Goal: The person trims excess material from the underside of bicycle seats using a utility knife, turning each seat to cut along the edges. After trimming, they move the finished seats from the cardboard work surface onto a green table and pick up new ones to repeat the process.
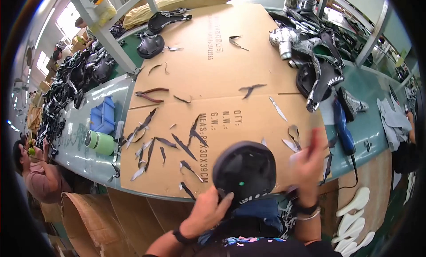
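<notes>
Currently, the cardboard sheet (177, 79) on the worktable serves as reference; entries run left to right.

Far left of the sheet: a co-worker in a pink top (42, 181), beyond the table edge. Farther up on that side, a large heap of black bicycle saddles (100, 70). Nearer the sheet's left edge, a light green lidded jar (100, 143) lies on its side, with a blue plastic bin (102, 116) just beyond it. Below the sheet's near-left corner, a brown carton (95, 221).

On the sheet, far-left corner: a black saddle (151, 45). Left part: red-handled pliers (151, 95), lying free; black and silver trim strips (183, 146) scattered below and to their right.

At the sheet's near edge: left hand (207, 211) gripping the rim of a black saddle shell (244, 168), thumb pressed to its hollow face, which shows a green dot. Shell held up over the edge. To its right, right hand (307, 166), motion-blurred; fingers seem curled round a red item (315, 139), identity unclear.

Sheet's far-right side: black saddle with silver trim (317, 81). Off its right edge: blue corded power tool (344, 126); below that corner, white saddle shells (353, 217); farther right, grey gloves (392, 123).
</notes>
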`<action>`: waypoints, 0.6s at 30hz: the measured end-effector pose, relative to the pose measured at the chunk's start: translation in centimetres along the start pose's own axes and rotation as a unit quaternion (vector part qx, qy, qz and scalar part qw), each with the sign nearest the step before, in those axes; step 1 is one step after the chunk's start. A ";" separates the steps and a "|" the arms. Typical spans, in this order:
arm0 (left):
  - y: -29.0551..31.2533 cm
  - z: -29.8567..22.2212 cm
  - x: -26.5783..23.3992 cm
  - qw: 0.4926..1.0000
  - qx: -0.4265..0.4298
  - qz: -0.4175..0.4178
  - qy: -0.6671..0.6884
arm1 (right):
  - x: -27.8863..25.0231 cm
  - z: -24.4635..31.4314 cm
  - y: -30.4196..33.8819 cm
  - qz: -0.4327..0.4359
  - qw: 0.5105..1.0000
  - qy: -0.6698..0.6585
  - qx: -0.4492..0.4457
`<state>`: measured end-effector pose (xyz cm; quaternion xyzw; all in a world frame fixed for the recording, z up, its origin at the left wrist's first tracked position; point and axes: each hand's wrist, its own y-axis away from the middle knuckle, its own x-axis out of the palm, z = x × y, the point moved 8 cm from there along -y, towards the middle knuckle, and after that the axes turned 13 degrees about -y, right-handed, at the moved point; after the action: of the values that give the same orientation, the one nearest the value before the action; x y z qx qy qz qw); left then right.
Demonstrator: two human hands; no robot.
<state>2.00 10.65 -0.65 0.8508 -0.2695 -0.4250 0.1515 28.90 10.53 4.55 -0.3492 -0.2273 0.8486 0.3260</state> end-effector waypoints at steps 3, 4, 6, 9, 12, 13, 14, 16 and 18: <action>-2.6 -1.1 -7.3 0.975 0.140 -0.111 0.131 | -7.2 -5.3 -3.5 -0.136 0.960 -0.077 0.231; -5.3 -1.3 -9.1 0.948 0.185 -0.132 0.223 | -6.0 -5.1 -3.8 -0.106 0.945 -0.148 0.270; -12.6 0.9 -13.1 0.967 0.099 -0.073 0.224 | -3.6 -4.6 -2.6 -0.039 0.935 -0.210 0.284; -22.9 1.8 -24.7 0.883 0.096 -0.187 0.419 | -0.7 -4.2 -1.2 -0.001 0.904 -0.287 0.317; -27.5 4.0 -35.4 0.743 0.266 -0.265 0.554 | 1.2 -3.8 0.2 0.064 0.876 -0.321 0.355; -28.2 5.5 -37.5 0.740 0.220 -0.353 0.528 | 1.9 -3.7 0.6 0.085 0.863 -0.340 0.365; -29.6 6.7 -37.6 0.748 0.154 -0.416 0.493 | 2.6 -3.4 1.1 0.107 0.848 -0.360 0.373; -34.0 -1.3 -31.7 0.887 0.153 -0.276 0.337 | 3.2 -3.8 1.9 0.086 0.804 -0.387 0.443; -34.5 -11.5 -24.3 0.941 0.247 -0.132 0.188 | 3.7 -5.3 3.8 0.050 0.773 -0.423 0.470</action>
<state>10.59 53.18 4.98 0.9539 -0.2179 -0.1933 -0.0725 29.29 11.46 -2.85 0.2307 0.1024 0.9270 0.2773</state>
